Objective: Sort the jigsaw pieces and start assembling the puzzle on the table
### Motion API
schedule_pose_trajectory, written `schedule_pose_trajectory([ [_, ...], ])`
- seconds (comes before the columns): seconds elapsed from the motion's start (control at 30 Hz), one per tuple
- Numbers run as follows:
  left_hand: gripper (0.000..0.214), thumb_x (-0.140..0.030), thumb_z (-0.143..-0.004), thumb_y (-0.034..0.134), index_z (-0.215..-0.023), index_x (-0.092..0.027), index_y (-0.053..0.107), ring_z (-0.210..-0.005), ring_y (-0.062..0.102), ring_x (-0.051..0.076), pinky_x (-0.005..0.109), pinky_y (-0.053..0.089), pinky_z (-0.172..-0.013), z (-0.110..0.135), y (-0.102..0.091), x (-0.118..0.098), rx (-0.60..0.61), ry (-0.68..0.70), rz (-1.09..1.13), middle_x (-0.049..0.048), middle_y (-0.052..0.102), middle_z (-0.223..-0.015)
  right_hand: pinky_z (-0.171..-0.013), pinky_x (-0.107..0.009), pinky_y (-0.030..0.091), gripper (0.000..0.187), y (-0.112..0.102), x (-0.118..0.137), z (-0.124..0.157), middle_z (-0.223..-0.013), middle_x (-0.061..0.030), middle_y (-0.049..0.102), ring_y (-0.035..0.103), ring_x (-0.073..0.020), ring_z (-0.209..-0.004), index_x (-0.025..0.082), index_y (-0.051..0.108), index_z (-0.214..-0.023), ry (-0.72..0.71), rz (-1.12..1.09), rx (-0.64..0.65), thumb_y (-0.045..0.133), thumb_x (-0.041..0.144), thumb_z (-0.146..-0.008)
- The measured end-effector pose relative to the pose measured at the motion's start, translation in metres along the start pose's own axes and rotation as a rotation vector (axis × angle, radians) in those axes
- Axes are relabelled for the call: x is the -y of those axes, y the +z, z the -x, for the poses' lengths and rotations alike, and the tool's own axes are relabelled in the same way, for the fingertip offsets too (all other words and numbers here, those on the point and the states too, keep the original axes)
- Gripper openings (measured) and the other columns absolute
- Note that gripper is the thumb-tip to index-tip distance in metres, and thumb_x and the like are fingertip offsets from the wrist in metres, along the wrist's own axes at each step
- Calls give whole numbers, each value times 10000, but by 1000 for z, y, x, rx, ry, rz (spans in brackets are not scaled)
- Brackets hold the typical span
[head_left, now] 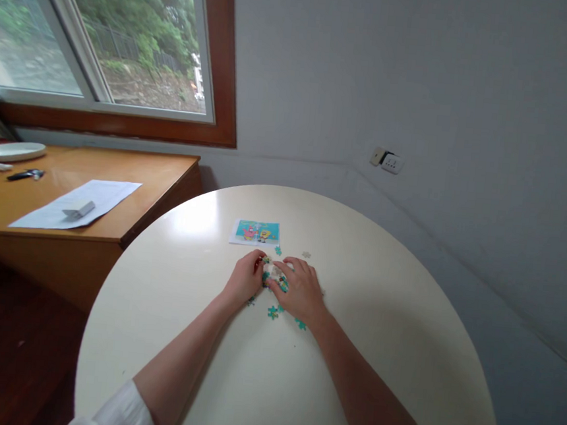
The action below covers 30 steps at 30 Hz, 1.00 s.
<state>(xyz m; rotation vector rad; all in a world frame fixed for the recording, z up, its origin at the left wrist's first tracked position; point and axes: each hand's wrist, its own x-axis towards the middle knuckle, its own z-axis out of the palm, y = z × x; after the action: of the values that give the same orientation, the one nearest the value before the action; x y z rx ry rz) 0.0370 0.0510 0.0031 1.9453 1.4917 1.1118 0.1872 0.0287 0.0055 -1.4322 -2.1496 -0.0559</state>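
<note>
Small jigsaw puzzle pieces, mostly teal with some yellow and brown, lie in a loose pile between my two hands on the white round table. My left hand rests at the pile's left side, its fingers curled in against the pieces; what they hold is partly hidden. On the right, my right hand arches over the pile with thumb and fingers apart, touching pieces. Several loose pieces lie nearer me, including a teal one and another teal one. Beyond the hands is a cartoon picture card.
A teal piece lies by the card, and a pale piece lies face down to its right. To the left, a wooden desk holds a paper sheet, a white plate and a small black object.
</note>
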Motion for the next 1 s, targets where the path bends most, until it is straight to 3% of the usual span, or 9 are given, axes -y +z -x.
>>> schedule_pose_trajectory([
  [0.1,108,-159,-794,425,-796,-168,533,-587,490,108,219,387,-581,0,-1,-1,-8,-45,59,-21,534,-625,-883,-363,342,354,2,2,1,-1147,-81,567,479,-229,-1075,249,584,-1104,-19,34,53,581,382,-776],
  [0.27,153,-208,-775,471,-629,-163,485,-555,434,96,216,353,-557,-1,0,1,2,-20,2,-32,475,-575,-789,-327,374,184,5,-2,-2,-954,-68,602,523,-199,-913,215,627,-959,37,47,63,542,303,-820],
  [0.43,135,-186,-750,495,-616,-165,491,-582,461,102,230,385,-586,-2,4,6,16,26,-45,-16,493,-626,-781,-313,398,113,4,-3,-3,-910,-67,598,515,-194,-870,185,615,-898,21,7,50,532,216,-827],
  [0.53,62,-208,-731,537,-775,-169,556,-673,525,133,264,439,-636,0,3,4,37,41,-44,26,558,-770,-794,-323,409,107,6,-5,-3,-902,-72,598,513,-197,-865,176,607,-885,9,-27,31,512,177,-834],
  [0.6,300,-228,-703,585,-999,-188,551,-882,553,192,334,457,-768,3,2,2,40,103,-82,73,580,-978,-799,-329,417,127,8,-7,-3,-896,-74,600,515,-198,-867,177,603,-881,5,-63,15,488,144,-838],
  [0.67,509,-230,-687,606,-1176,-211,466,-1102,480,245,412,398,-918,5,1,0,62,186,-138,99,532,-1175,-804,-331,425,188,10,-9,-3,-896,-73,603,519,-197,-874,180,601,-892,3,-98,12,461,76,-821],
  [0.73,582,-213,-701,580,-1254,-215,397,-1168,445,250,450,327,-997,7,0,-2,119,233,-177,95,517,-1235,-812,-331,432,269,12,-10,-3,-910,-74,604,521,-194,-888,179,598,-915,1,-127,22,439,7,-783],
  [0.87,453,-142,-732,502,-1177,-218,470,-1011,561,195,415,347,-989,7,-1,-3,220,258,-178,57,634,-1064,-835,-325,440,358,10,-10,-3,-942,-81,603,529,-185,-922,165,588,-960,-1,-177,37,402,-41,-734],
  [1.0,339,-119,-726,498,-1050,-205,548,-910,585,192,361,429,-876,6,0,-3,198,246,-174,61,656,-971,-847,-307,443,404,11,-9,-4,-947,-77,614,543,-175,-935,159,578,-973,18,-220,36,372,-58,-703],
])
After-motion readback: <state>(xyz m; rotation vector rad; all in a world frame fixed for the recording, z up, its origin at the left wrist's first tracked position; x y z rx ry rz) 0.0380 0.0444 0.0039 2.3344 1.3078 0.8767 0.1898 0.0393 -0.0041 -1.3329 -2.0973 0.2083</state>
